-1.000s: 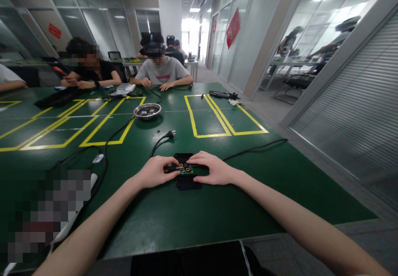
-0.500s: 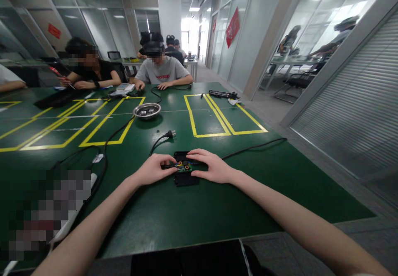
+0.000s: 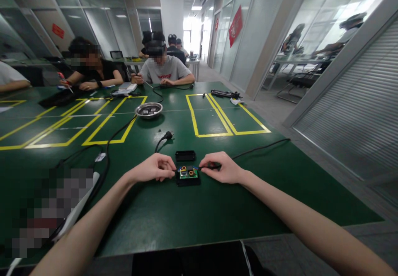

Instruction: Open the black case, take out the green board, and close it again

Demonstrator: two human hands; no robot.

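Observation:
A green circuit board (image 3: 186, 174) with copper-wound coils lies over a black plastic case half (image 3: 189, 182) on the table. On its left side, my left hand (image 3: 155, 168) is closed with the fingertips at the black cable by the board's end; the cable is mostly hidden by the fingers. At the right side, my right hand (image 3: 222, 167) pinches the black power cable (image 3: 209, 167) close to where blue wires meet the board. Just behind the board rests the other black case half (image 3: 185, 155), its hollow side up. A plug (image 3: 168, 135) lies beyond my left hand.
A metal bowl (image 3: 149, 110) with small metal parts stands farther back. Yellow tape rectangles (image 3: 214, 135) mark the table (image 3: 174, 222). A white power strip (image 3: 77, 205) lies at left, partly blurred out. A black folded tripod-like object (image 3: 225, 94) is at back right. Co-workers sit across.
My hands have moved apart, the right one to the right and now pinching the cable. The board has shifted toward me over the near case half, uncovering the far half.

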